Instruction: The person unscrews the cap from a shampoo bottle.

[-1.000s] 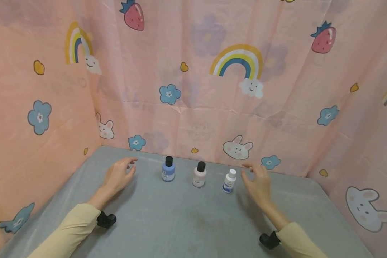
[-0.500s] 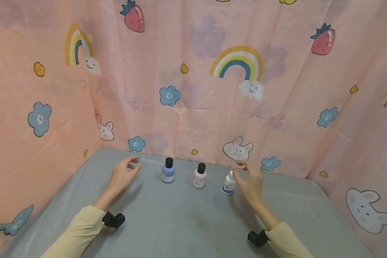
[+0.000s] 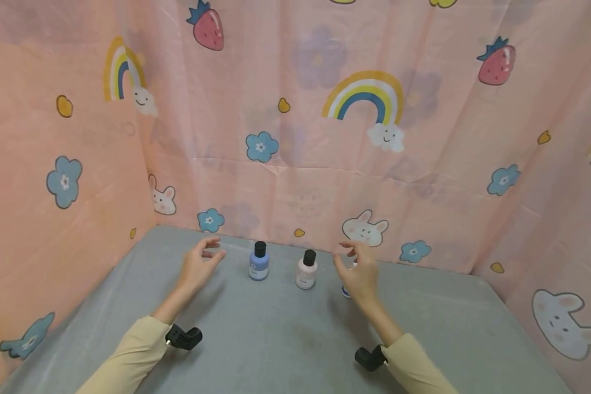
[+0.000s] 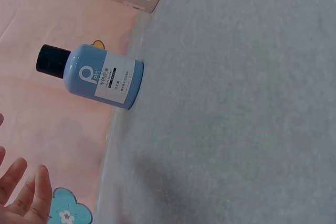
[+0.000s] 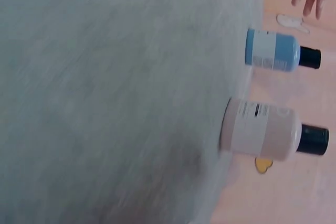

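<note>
Hovering over the table, the person's right hand (image 3: 359,276) is loose and unclenched, its thumb parted from the lightly bent fingers and its grasp free. From where I stand it covers most of a small white plastic bottle with a blue band near its foot (image 3: 346,292), so I cannot tell whether the two touch. The left hand (image 3: 200,268) is relaxed too, fingers softly curved around nothing, held just beside a blue round-shouldered bottle with a black cap and a white label (image 3: 259,265) but apart from it. Between that bottle and the right hand stands a pale pink bottle of like shape, also black-capped (image 3: 306,273). The blue and pink bottles are upright, well clear of each other, all three bottles making a row toward the far edge. Pale yellow sleeves (image 3: 133,350) cover both forearms, with a black device (image 3: 184,337) at each wrist. Under everything lies the grey table (image 3: 276,339); behind and around it hangs a pink sheet printed with rainbows, strawberries, rabbits and blue flowers (image 3: 216,104).
</note>
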`<state>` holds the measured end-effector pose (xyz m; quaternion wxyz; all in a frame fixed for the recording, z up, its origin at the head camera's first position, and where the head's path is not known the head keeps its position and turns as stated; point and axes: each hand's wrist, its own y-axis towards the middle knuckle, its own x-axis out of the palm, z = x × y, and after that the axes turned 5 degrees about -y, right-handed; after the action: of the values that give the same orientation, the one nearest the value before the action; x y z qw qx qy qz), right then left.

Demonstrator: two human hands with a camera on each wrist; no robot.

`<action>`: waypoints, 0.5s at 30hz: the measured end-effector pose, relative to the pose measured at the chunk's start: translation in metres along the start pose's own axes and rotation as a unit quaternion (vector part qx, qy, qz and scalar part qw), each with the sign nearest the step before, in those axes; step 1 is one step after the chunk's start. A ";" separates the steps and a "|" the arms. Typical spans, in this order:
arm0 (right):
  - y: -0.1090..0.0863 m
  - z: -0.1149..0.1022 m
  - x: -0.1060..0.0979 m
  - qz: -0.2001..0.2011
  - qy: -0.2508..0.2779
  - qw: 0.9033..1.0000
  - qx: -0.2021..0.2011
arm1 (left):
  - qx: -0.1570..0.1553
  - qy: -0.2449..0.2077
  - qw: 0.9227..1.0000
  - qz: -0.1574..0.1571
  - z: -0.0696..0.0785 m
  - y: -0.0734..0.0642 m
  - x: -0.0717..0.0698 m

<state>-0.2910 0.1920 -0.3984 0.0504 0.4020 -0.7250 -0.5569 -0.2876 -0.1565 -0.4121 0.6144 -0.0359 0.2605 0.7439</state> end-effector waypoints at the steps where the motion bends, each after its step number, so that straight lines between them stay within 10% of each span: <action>1: 0.000 -0.002 0.002 -0.003 0.002 1.000 0.000 | 0.001 -0.002 1.000 -0.001 0.000 0.000 0.000; 15: -0.003 -0.028 0.028 -0.036 0.073 0.996 0.025 | -0.032 -0.058 0.998 -0.011 -0.001 0.005 0.008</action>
<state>-0.2932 0.1525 -0.4012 0.0726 0.4688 -0.7181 -0.5093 -0.2944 -0.1502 -0.4144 0.6351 -0.0154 0.1997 0.7460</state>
